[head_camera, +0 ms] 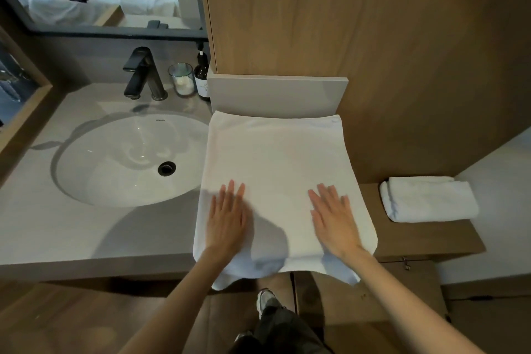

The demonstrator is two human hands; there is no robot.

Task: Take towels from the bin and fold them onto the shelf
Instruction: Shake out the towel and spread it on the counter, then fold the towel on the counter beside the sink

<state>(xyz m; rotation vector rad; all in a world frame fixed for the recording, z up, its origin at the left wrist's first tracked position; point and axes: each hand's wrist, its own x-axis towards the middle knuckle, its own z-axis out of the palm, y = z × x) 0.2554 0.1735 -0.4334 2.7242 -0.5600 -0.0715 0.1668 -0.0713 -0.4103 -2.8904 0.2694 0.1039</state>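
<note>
Nearest the camera, a shoe (265, 297) stood on the wooden floor below the desk (57, 224). Just above it, the near end of a white towel (275, 158) drooped over the desk's front edge at its right end, while the rest lay spread flat toward the back. Both hands lay palm down on the towel's near part with straight, slightly spread fingers, gripping nothing. The left hand (227, 215) pressed near the towel's left edge and the right hand (333, 218) near its right edge, well apart from each other. To the right of the desk, a folded towel (428, 200) sat on a lower wooden shelf (425, 238), apart from the spread one. Left of the spread towel, a round sink (129, 158) was set into the desk. Along the back edge stood a black faucet (143, 75), a glass (182, 79) and a dark bottle (202, 75) with a pump top.
</note>
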